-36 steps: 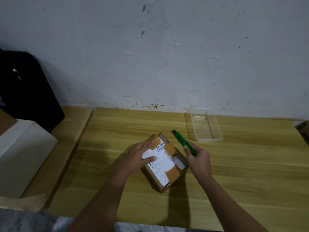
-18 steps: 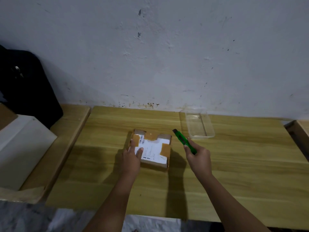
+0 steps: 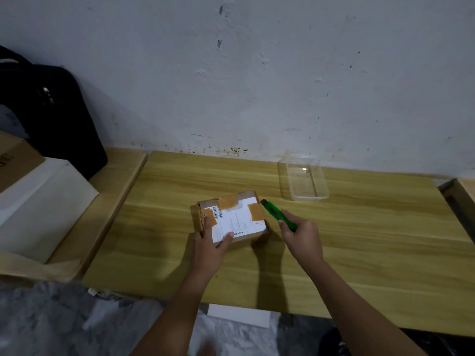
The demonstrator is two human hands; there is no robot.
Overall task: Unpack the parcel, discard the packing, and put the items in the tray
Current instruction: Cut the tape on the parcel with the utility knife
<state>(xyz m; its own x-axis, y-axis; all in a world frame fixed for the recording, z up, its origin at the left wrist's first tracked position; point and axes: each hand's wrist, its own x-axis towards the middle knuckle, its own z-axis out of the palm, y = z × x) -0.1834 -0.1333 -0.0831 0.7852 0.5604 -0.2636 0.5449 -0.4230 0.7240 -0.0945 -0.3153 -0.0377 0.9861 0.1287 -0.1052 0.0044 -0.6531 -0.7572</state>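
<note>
A small cardboard parcel (image 3: 235, 217) lies flat in the middle of the wooden table (image 3: 359, 240), sealed with brown tape and bearing a white shipping label. My left hand (image 3: 209, 242) grips its near left corner, thumb on the label. My right hand (image 3: 302, 236) is closed around a green utility knife (image 3: 276, 214), whose tip points at the parcel's right edge, close to it. A clear plastic tray (image 3: 307, 182) stands empty at the back of the table, near the wall.
A white box (image 3: 38, 204) and a cardboard box (image 3: 12, 158) sit on a lower wooden surface at the left, with a black bag (image 3: 51, 111) against the wall behind them. A white paper sheet (image 3: 239, 314) lies below the table's front edge.
The parcel was tilted up a second ago and now lies flat. My left hand has shifted to its near left corner. The knife tip has come closer to the parcel's right edge.
</note>
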